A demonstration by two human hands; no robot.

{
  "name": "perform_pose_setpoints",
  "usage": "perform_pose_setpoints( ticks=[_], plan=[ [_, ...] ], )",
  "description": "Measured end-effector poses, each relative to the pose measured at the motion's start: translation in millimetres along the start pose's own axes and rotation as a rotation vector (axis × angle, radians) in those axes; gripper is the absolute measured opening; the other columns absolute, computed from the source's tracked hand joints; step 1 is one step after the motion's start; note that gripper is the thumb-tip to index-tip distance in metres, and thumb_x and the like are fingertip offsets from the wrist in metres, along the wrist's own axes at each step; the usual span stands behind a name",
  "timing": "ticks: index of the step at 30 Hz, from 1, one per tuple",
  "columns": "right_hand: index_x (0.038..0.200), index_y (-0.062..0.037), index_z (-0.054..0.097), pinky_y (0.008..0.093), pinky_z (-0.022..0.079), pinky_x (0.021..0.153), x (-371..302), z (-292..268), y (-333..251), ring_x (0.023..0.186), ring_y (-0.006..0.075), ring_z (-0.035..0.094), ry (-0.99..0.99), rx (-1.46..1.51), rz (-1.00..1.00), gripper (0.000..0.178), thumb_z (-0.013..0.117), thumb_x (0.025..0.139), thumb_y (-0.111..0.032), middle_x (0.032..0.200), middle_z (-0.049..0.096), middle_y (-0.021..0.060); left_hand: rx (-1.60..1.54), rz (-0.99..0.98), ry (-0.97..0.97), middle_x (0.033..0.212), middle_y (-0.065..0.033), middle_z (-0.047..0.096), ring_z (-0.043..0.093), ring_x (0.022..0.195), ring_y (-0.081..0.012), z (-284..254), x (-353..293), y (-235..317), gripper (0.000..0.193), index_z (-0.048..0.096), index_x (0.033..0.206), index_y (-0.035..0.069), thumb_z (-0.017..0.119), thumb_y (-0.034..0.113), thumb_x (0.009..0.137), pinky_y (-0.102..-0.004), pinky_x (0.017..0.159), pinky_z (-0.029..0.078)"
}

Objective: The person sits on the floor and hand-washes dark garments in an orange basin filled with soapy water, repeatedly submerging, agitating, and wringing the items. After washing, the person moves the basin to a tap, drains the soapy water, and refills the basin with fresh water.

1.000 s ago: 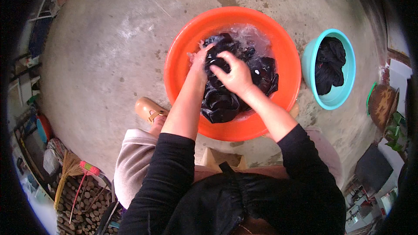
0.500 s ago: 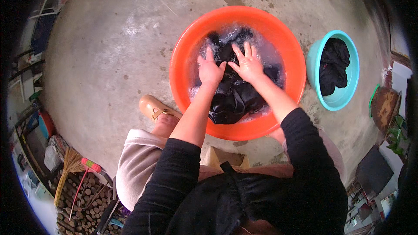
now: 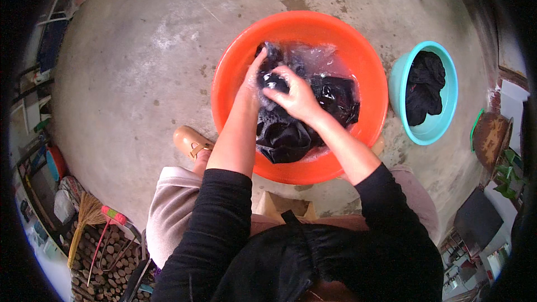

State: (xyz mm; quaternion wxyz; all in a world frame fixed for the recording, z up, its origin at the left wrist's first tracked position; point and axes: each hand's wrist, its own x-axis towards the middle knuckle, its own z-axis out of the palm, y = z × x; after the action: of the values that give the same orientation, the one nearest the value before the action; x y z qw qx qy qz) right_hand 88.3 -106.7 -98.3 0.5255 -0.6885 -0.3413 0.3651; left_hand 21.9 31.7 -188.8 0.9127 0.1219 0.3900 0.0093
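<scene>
A wide orange basin (image 3: 232, 140) on the floor holds soapy water and wet black clothing (image 3: 286, 140). My left hand (image 3: 253, 78), seen edge-on, grips a bunched part of the black clothing at the basin's left side; its thumb is hidden. My right hand (image 3: 295, 96) curls its fingers and thumb round the same bunched, foamy part, close beside the left. More of the clothing lies crumpled in the water, below and to the right of both hands.
A smaller turquoise basin (image 3: 395, 92) with dark clothing (image 3: 425, 86) stands close to the right. Beneath me is a low wooden stool (image 3: 271, 204). At the lower left are a straw broom (image 3: 89, 212), a red-handled brush (image 3: 113, 214) and stacked firewood (image 3: 112, 251).
Both hands were spread over the clothing. They have moved left and closed on a bunch of it, lifting foam and cloth at the basin's left side. The view has shifted slightly.
</scene>
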Motion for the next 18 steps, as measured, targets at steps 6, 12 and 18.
perform_pose_setpoints(
  ticks=[6, 12, 18],
  plan=[
    [0.105, -0.0067, 0.065, 0.0403, 0.055, 0.079, -11, 11, -27, 0.093, 0.0358, 0.069, 0.167, -0.131, -0.118, 0.034, 0.074, 0.085, -0.033, 0.098, 0.070, 0.0167, 0.146, 0.100, -0.136, 0.099, -0.0067, 0.070, 0.067, 0.084, -0.0197, -14, 16, 1, 0.028, 0.068, 0.110, 0.007, 0.063, 0.029, 0.092, -0.0343, 0.080, 0.055],
    [0.113, -0.0148, 0.063, 0.0450, 0.054, 0.079, 8, -38, 43, 0.094, 0.0349, 0.066, 0.146, -0.574, -0.124, 0.037, 0.072, 0.084, -0.036, 0.105, 0.068, 0.0109, 0.382, 0.080, 0.261, 0.091, -0.0065, 0.071, 0.068, 0.078, -0.0192, 5, -5, -3, 0.022, 0.070, 0.099, 0.006, 0.059, 0.025, 0.092, -0.0321, 0.074, 0.056],
    [0.120, -0.0174, 0.061, 0.0455, 0.048, 0.095, 34, -54, 65, 0.115, 0.0378, 0.054, 0.551, -0.848, 0.040, 0.044, 0.077, 0.080, -0.029, 0.123, 0.056, 0.0135, 0.623, 0.320, 0.570, 0.126, -0.0167, 0.061, 0.057, 0.119, -0.0312, 19, -30, -31, 0.060, 0.049, 0.139, 0.008, 0.064, 0.040, 0.091, -0.0456, 0.096, 0.049]
  ],
)
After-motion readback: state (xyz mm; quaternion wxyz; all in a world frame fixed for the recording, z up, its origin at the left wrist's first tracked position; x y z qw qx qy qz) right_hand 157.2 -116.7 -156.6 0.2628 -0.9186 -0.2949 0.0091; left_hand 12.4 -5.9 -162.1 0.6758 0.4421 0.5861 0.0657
